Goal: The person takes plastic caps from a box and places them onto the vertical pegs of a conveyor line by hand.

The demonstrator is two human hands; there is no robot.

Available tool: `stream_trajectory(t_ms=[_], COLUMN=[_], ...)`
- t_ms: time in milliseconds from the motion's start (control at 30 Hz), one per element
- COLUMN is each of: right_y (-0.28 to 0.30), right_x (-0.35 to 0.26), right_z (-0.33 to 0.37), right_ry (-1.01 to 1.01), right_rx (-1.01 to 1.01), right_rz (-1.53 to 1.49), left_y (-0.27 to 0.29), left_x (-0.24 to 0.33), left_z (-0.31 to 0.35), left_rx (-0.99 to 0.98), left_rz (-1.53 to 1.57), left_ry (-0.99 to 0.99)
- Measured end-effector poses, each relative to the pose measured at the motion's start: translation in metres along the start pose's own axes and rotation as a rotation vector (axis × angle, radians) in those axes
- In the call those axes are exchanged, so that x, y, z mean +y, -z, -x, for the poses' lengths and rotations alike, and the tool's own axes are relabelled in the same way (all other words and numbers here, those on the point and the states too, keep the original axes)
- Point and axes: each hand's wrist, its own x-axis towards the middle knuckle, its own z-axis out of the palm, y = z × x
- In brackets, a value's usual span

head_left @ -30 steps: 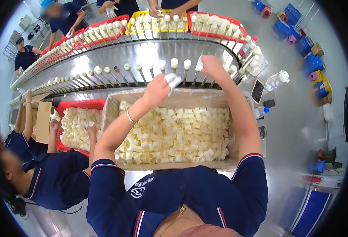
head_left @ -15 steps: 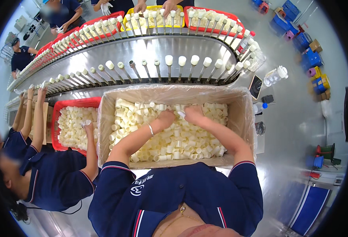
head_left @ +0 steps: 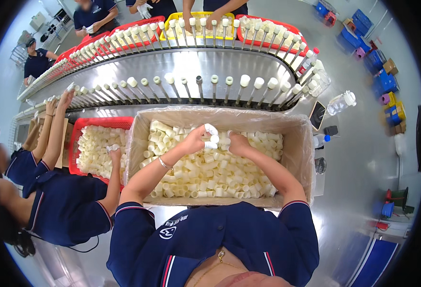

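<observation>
My left hand (head_left: 196,139) is above a heap of short cream-white plastic tubes (head_left: 210,174) in a lined carton. White covers wrap its thumb and forefinger, which curl together in a pinch. Anything small between those tips blends with the white covers. Close by on the right, my right hand (head_left: 239,143) hangs over the same heap with its fingers curled inward. White shows at its fingertips, but I cannot tell a cover from a held piece there.
The carton (head_left: 299,143) has a clear plastic liner. Beyond it, upright metal rods (head_left: 214,91) carrying white sleeves line a conveyor (head_left: 186,67). A co-worker's hand reaches into a red basket (head_left: 75,143) on the left. A phone (head_left: 317,115) and bottles (head_left: 342,102) stand right.
My left hand has risen from the heap, its covered thumb and forefinger now showing. My right hand stays close to the tubes. The whole view has shifted slightly.
</observation>
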Motion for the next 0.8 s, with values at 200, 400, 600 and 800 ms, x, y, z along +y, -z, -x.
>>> stream_trajectory(t_ms=[200,400,600,800], right_y=[0.023,0.056,0.125,0.191], right_x=[-0.013,-0.032,-0.060,-0.065], right_z=[0.011,0.023,0.011,-0.042], right_ry=[0.244,0.414,0.430,0.451], right_rx=[-0.070,-0.202,0.291,0.700], right_rz=[-0.304,-0.807,-0.519,0.059], left_y=[0.049,0.133,0.142,0.120], left_x=[0.060,0.053,0.047,0.067], left_z=[-0.005,-0.048,-0.096,-0.121], left_rx=[0.224,0.699,0.546,0.260], left_rz=[-0.036,-0.489,-0.770,-0.932], left_ry=[-0.298,-0.263,-0.174,-0.138])
